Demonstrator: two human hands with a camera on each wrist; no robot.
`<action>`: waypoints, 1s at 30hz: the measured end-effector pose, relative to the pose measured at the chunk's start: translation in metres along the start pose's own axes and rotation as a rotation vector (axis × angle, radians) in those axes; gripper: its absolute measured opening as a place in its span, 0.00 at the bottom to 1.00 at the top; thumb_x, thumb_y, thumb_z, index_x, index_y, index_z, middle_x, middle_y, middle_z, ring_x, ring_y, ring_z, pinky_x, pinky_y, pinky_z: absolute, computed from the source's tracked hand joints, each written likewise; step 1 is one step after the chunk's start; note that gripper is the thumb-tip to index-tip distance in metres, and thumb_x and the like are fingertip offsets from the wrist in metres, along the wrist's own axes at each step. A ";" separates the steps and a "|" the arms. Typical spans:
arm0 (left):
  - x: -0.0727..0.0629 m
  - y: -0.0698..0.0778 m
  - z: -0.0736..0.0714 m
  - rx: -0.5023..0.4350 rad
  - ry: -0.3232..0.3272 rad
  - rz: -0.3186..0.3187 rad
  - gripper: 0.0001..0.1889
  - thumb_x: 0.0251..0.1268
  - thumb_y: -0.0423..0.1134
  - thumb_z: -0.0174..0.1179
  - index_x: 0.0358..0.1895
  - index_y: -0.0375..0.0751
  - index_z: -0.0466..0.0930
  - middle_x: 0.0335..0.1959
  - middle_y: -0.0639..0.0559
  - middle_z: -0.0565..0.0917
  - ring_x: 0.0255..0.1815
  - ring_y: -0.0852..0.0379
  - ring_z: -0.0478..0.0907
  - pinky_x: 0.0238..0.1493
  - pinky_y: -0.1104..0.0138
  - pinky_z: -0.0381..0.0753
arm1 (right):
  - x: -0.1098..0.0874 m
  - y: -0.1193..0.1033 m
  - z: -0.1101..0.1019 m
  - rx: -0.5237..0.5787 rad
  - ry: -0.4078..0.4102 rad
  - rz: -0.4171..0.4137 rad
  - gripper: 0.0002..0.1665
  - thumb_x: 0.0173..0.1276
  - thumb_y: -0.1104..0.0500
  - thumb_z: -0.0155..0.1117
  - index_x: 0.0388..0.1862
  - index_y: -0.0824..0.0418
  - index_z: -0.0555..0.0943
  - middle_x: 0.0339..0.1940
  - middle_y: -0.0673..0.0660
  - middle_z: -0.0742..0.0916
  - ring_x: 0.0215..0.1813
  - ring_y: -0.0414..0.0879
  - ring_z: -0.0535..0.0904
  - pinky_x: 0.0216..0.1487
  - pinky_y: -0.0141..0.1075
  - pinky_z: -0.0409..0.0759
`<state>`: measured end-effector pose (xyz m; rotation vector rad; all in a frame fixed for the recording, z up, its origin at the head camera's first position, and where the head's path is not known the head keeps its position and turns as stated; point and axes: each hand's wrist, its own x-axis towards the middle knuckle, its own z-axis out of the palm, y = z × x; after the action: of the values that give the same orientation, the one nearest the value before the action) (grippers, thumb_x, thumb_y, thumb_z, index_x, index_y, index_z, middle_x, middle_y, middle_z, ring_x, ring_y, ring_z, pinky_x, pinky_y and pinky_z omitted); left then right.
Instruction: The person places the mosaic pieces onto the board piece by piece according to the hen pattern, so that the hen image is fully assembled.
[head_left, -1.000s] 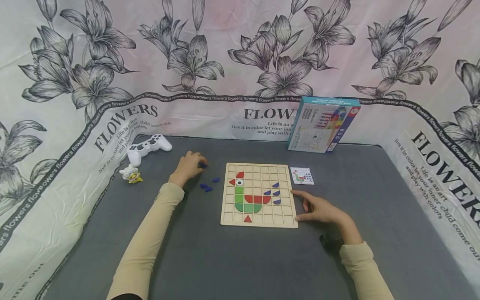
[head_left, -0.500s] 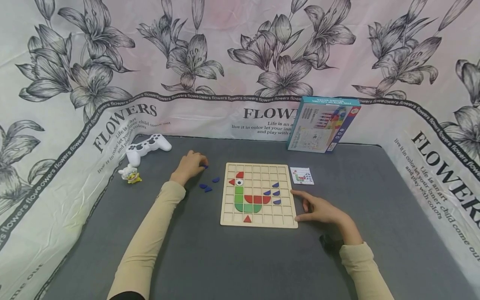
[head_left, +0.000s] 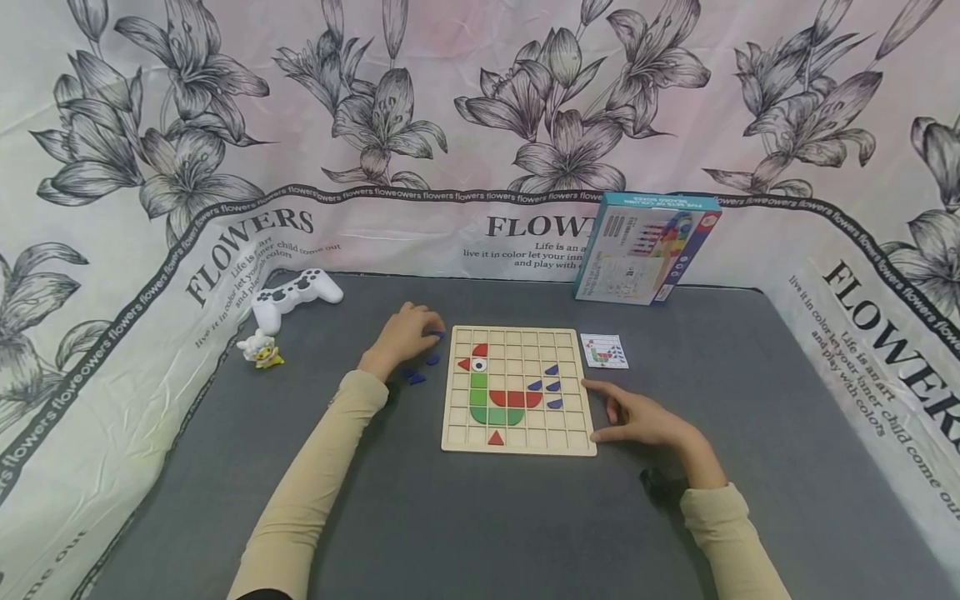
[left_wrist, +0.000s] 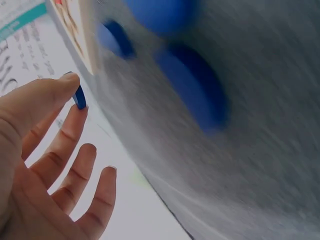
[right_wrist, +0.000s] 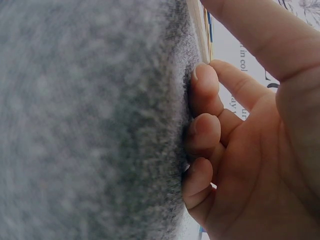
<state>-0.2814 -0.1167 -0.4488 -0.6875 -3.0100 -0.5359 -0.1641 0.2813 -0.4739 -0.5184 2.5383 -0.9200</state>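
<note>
My left hand [head_left: 405, 335] pinches a blue half-round piece [left_wrist: 80, 97] between thumb and a fingertip, just off the left edge of the wooden grid board [head_left: 555, 437]. Below that hand, several similar loose blue pieces [head_left: 417, 378] lie on the table, partly hidden by it. On the board, red, green and blue pieces form a bird, with a white eye piece [head_left: 478, 365] at its head. At the board's right edge, my right hand [head_left: 647, 419] touches the rim with forefinger and thumb extended; its other fingers are bent in and rest on the cloth.
A small pattern card [head_left: 604, 352] lies right of the board. Behind it stands a teal-edged box [head_left: 645, 252]. At the far left are a white game controller [head_left: 298, 293] and a small white-and-yellow figurine [head_left: 261, 349]. A flower-printed cloth surrounds the grey table.
My left hand has lifted the blue piece and moved right with it, toward the board. My right hand and the board have stayed put.
</note>
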 end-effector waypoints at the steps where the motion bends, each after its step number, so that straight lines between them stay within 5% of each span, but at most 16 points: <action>1: 0.001 0.004 0.001 -0.002 0.000 0.012 0.10 0.59 0.39 0.62 0.44 0.46 0.82 0.46 0.50 0.80 0.49 0.49 0.69 0.51 0.51 0.72 | 0.000 0.000 0.000 0.001 -0.001 0.000 0.48 0.52 0.45 0.71 0.70 0.51 0.60 0.30 0.52 0.72 0.27 0.42 0.66 0.25 0.31 0.62; 18: 0.013 0.071 0.020 0.006 -0.090 0.184 0.07 0.60 0.42 0.62 0.41 0.52 0.84 0.39 0.54 0.80 0.42 0.55 0.68 0.43 0.60 0.71 | 0.002 0.001 0.001 -0.008 0.010 -0.018 0.49 0.51 0.44 0.72 0.70 0.52 0.61 0.29 0.51 0.72 0.25 0.40 0.65 0.25 0.30 0.62; 30: 0.026 0.103 0.032 0.014 -0.157 0.274 0.08 0.62 0.43 0.59 0.43 0.54 0.83 0.42 0.56 0.81 0.43 0.56 0.68 0.44 0.62 0.71 | 0.001 0.000 0.002 -0.004 0.014 -0.014 0.49 0.51 0.45 0.72 0.70 0.52 0.61 0.29 0.51 0.72 0.25 0.40 0.64 0.24 0.30 0.62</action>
<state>-0.2594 -0.0075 -0.4432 -1.1691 -2.9785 -0.4676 -0.1646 0.2801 -0.4757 -0.5328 2.5531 -0.9265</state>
